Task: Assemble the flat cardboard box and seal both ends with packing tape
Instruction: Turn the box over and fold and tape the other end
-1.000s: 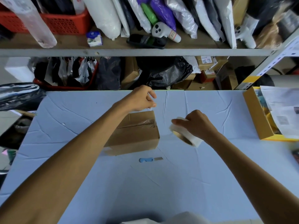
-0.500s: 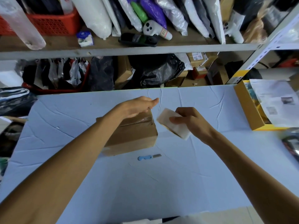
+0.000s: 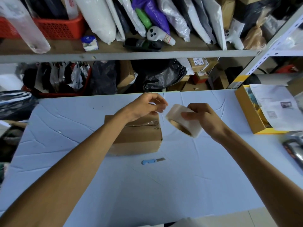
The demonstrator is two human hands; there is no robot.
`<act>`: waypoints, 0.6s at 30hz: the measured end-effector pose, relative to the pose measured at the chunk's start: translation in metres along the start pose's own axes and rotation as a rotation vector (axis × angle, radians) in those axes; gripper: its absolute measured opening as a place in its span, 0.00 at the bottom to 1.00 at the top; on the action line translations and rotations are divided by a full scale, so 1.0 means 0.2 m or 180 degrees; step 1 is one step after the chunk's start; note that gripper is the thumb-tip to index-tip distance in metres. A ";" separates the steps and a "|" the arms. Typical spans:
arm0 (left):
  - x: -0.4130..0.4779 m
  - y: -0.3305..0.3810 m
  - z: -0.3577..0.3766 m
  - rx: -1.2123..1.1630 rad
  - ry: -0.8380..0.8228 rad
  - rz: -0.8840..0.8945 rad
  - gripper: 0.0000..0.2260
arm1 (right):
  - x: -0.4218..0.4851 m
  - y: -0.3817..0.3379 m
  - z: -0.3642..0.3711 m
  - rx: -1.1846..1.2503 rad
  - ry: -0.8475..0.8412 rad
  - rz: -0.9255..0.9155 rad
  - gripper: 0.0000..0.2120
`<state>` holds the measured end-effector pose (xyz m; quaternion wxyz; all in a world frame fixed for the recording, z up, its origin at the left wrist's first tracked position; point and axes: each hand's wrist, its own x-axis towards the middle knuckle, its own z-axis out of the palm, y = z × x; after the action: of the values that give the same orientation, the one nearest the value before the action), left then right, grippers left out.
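Left hand (image 3: pixel 146 106) is off the box (image 3: pixel 139 136) now, fingers curled beside the tape roll (image 3: pixel 191 125), can't tell if they're pinching anything; right hand (image 3: pixel 205 118) grips the roll.

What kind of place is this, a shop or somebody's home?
Probably a parcel-packing stockroom: shelves crammed with plastic mailer bags and small cartons, plus a cardboard box and tape roll at the table.
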<state>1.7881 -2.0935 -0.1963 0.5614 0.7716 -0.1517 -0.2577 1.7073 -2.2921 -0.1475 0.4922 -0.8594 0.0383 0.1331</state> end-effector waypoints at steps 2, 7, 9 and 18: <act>0.00 0.00 -0.01 -0.0013 0.0057 -0.0074 0.10 | -0.01 -0.01 -0.01 -0.0028 0.0017 -0.0013 0.13; -0.02 0.02 -0.05 -0.0176 -0.0237 -0.0234 0.10 | -0.05 -0.01 0.01 -0.0040 0.0179 0.0050 0.22; -0.02 0.03 -0.05 -0.0302 -0.0124 -0.0407 0.13 | -0.07 -0.01 0.03 0.0006 0.0220 0.0108 0.18; -0.01 0.18 -0.03 0.0836 -0.0053 -0.0552 0.12 | -0.09 0.13 0.15 -0.1207 0.0308 0.1497 0.26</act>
<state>1.7913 -2.0995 -0.1596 0.4301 0.8464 -0.1216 -0.2896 1.6791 -2.2820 -0.1789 0.2762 -0.9089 0.2341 0.2070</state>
